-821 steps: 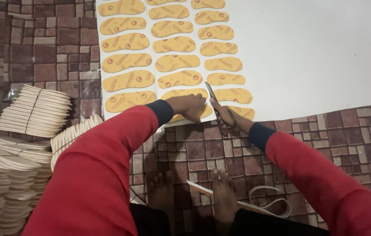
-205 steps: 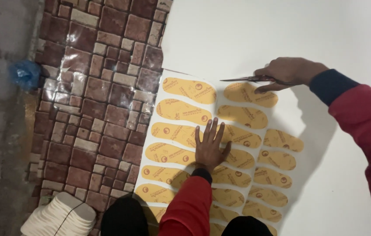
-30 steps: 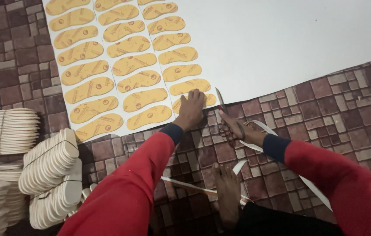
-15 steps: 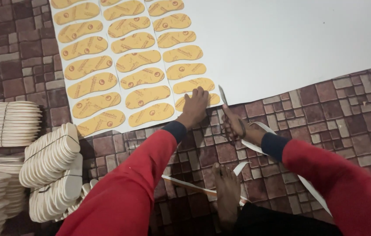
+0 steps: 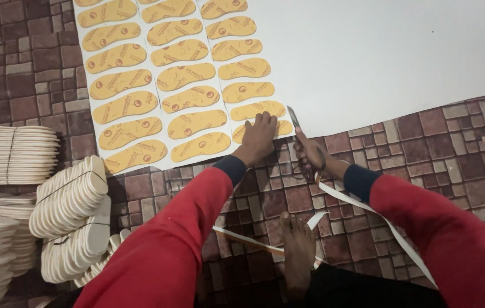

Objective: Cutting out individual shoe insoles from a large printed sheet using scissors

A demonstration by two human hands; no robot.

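Pressing flat, the left hand (image 5: 261,132) lay open with fingers spread on the near edge of the white sheet (image 5: 402,51), covering the nearest yellow insole print (image 5: 257,128) of the right-hand column. The right hand (image 5: 310,155) was closed around a pair of scissors (image 5: 295,121), whose blade tip sat at that same near edge, just right of the printed columns. Against the view half a second before, both hands had kept their places at the sheet's near edge; only the view had shifted a little, so the cut appeared to be just starting along the line between the prints and the blank white part, a judgement rather than something plainly shown.

Long white offcut strips (image 5: 368,208) trailed over the brick-pattern floor (image 5: 459,142) beside a bare foot (image 5: 298,251). Tied bundles of pale cut soles (image 5: 71,197) stood near the floor's left edge, with more stacks (image 5: 17,155) beyond them.

The scissor handles were hidden inside the right fist, so how far the blades gaped could not be told. The far edge of the sheet and its top rows of prints were cut off by the frame, and the lettering on the prints was too small to read.
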